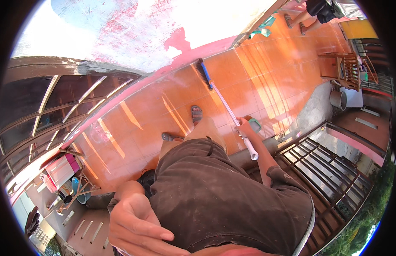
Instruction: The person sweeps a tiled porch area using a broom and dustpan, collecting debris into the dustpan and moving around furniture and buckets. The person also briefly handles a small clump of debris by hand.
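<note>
My right hand (244, 127) is wrapped round the pale handle of a broom (223, 100). The broom slants away from me, its blue head with dark bristles resting on the orange tiled floor (163, 123) near the pink wall base. The handle's white end sticks out behind my grip. My left hand (136, 219) is raised close to the camera in front of my dark shirt, fingers stretched out and holding nothing. A green-rimmed object with a greyish middle (253, 125) lies on the floor just beyond my right hand; its kind is not plain.
A paint-worn wall (134, 34) and slatted window (48, 102) border the far left. Metal railing (330, 170) runs along the right. A wooden chair (349, 70) and a grey bucket (338, 100) stand at the right. Another person's legs (298, 21) show at the far right.
</note>
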Tool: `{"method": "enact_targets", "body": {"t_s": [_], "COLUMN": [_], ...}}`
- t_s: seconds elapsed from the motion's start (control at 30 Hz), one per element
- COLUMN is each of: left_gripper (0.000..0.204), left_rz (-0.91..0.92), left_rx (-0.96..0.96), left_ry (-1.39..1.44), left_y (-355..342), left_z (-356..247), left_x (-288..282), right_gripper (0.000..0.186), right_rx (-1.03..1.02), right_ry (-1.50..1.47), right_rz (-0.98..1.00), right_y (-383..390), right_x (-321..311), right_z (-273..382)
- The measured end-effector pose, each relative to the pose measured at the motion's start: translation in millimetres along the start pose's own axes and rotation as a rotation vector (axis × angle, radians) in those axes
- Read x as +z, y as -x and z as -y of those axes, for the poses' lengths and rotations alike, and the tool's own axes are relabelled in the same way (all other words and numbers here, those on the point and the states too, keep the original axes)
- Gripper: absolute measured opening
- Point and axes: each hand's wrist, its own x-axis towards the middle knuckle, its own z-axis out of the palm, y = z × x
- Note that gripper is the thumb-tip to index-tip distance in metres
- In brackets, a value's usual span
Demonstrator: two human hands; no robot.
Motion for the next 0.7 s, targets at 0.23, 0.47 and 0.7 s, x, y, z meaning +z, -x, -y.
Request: {"method": "enact_targets", "body": {"t_s": [0.23,0.47,0.7], "left_gripper": [0.026,0.024,0.026], "left_rz": [0.529,0.630,0.549], "left_rx": [-0.974,-1.160,-1.324], "left_ry": [-0.721,-0.688,-0.639], "left_y": [117.0,203.9,222.9], "left_z": [66.1,78.2,49.2], "left_x": [-47.5,-57.8,-61.1], "right_gripper": [0.062,0.050,0.050], "right_rx": [0.124,0.010,-0.158], "right_ry": [0.106,0.232,0.281], "right_rz": [-0.365,-0.375,0.217], "right_y": [-106.6,-223.2,-160.0], "right_x": [-17.1,53.9,196.9], "right_z": [-66.0,-21.7,50.9]}}
